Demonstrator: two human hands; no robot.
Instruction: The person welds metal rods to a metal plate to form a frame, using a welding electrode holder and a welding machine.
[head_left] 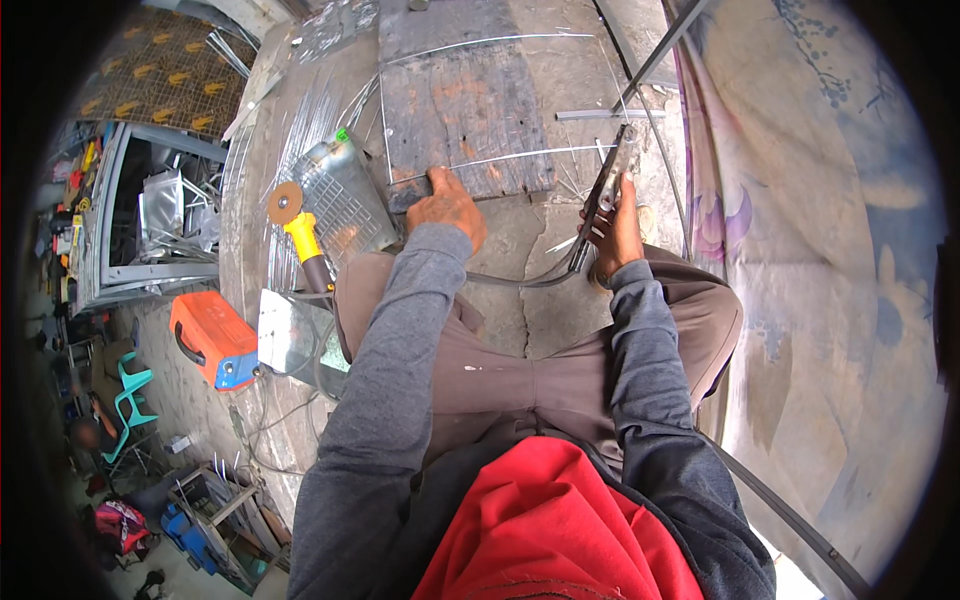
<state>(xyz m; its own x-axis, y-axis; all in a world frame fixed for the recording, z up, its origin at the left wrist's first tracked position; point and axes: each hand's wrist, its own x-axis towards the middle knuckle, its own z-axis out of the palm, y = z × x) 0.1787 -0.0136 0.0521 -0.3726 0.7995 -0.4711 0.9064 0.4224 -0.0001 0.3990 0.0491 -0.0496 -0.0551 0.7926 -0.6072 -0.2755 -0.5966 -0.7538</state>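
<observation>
My left hand (pixel 447 212) bears down on the near edge of a dark, worn wooden board (pixel 470 105), its fingers bent at a thin metal rod (pixel 510 157). That rod is one side of a four-sided outline of thin rods lying over the board. To the right, my right hand (pixel 622 232) is wrapped around a welding electrode holder (pixel 596 205) with dark handles and a shiny metal part near its upper end. A black cable (pixel 520 282) runs from the tool's lower end past my knees. The contact under my left fingertips is partly hidden.
Left of the board lie a metal sheet with a grid (pixel 345 190) and a yellow angle grinder (pixel 305 240) with a brown disc. An orange-and-blue welding machine (pixel 213 338) stands lower left. A long metal bar (pixel 665 55) slants at upper right, beside a hanging cloth (pixel 820 250).
</observation>
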